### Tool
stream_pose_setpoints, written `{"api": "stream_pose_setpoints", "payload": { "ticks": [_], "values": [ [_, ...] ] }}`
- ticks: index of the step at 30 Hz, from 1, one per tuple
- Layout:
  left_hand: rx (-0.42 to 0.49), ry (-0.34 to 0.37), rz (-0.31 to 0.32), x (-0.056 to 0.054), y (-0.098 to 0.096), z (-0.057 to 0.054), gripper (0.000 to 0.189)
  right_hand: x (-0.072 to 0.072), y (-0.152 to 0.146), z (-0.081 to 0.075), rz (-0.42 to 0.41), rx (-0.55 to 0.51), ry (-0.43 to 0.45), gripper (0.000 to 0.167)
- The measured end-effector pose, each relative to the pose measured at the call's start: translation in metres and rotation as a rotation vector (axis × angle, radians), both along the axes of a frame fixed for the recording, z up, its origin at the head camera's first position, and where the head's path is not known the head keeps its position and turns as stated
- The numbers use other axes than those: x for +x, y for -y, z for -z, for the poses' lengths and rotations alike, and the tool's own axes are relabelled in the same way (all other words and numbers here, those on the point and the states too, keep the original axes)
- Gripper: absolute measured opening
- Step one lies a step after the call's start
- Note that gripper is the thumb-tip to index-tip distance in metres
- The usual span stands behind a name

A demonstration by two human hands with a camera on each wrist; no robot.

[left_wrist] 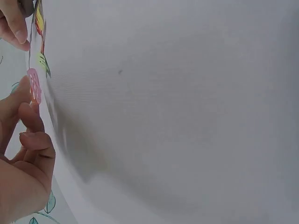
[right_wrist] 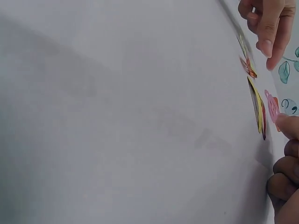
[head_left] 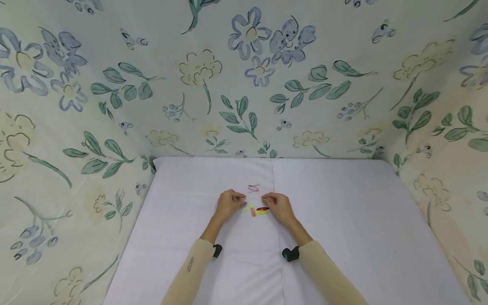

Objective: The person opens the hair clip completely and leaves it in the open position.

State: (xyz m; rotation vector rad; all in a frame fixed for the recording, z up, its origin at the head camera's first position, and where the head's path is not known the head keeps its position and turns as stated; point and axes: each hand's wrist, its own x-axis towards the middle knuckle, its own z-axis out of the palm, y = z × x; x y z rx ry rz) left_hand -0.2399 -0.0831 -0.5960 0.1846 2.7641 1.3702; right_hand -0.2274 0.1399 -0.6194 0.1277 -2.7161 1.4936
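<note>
Small, flat, brightly coloured hair clips lie on the white cloth between the two hands. A light green clip [head_left: 248, 208] and an orange clip [head_left: 253, 212] are nearest to the left hand [head_left: 230, 205]. A dark red clip [head_left: 262, 209] lies beside a yellow clip [head_left: 262, 212], close to the right hand [head_left: 280, 207]. Just beyond the fingertips, a pinkish-red zigzag group [head_left: 253, 189] sits on the cloth. Both hands have thumb and forefinger stretched inward, with nothing visible between them. In the right wrist view, a pink clip [right_wrist: 272, 105] shows right by the right thumb.
A white cloth [head_left: 343, 212] covers the table, with a seam running down its middle. Floral fabric [head_left: 244, 106] hangs behind and at both sides. Black wrist cameras [head_left: 291, 253] sit at the cuffs of beige sleeves [head_left: 324, 271].
</note>
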Motion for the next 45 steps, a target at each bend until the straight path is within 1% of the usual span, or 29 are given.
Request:
{"api": "stream_pose_setpoints", "payload": {
  "ticks": [2, 6, 10, 15, 19, 22, 23, 27, 32, 37, 42, 45],
  "values": [
    [-0.007, 0.018, 0.023, 0.005, 0.001, -0.001, 0.018, 0.004, -0.001, -0.001, -0.021, 0.014, 0.003, 0.009],
    [-0.035, 0.047, 0.055, 0.011, 0.001, 0.001, 0.018, 0.008, -0.003, -0.002, -0.05, 0.021, 0.002, 0.007],
    [-0.065, 0.029, 0.083, 0.017, 0.0, 0.004, 0.017, 0.011, 0.0, -0.003, -0.09, 0.032, 0.011, 0.007],
    [-0.057, 0.016, 0.116, 0.022, -0.002, 0.006, 0.013, 0.013, 0.003, -0.002, -0.158, 0.064, 0.032, 0.007],
    [-0.059, 0.011, 0.137, 0.023, -0.002, 0.005, 0.01, 0.015, 0.004, -0.001, -0.198, 0.062, 0.059, 0.006],
    [-0.049, 0.028, 0.146, 0.024, -0.002, 0.004, 0.01, 0.016, 0.003, -0.001, -0.216, 0.062, 0.063, 0.007],
    [-0.038, 0.045, 0.144, 0.024, -0.003, 0.004, 0.009, 0.017, 0.003, -0.001, -0.221, 0.059, 0.065, 0.008],
    [-0.017, 0.06, 0.154, 0.024, -0.004, 0.005, 0.008, 0.018, 0.004, -0.003, -0.236, 0.044, 0.069, 0.009],
    [-0.04, 0.031, 0.175, 0.023, -0.006, 0.005, 0.004, 0.017, 0.005, -0.005, -0.236, 0.038, 0.072, 0.008],
    [-0.044, 0.03, 0.173, 0.023, -0.007, 0.004, 0.004, 0.017, 0.005, -0.004, -0.239, 0.033, 0.064, 0.009],
    [-0.023, 0.037, 0.171, 0.022, -0.007, 0.006, 0.004, 0.017, 0.005, -0.002, -0.235, 0.009, 0.057, 0.008],
    [0.01, 0.048, 0.167, 0.022, -0.006, 0.006, 0.006, 0.017, 0.005, -0.001, -0.223, 0.004, 0.033, 0.009]
  ]
}}
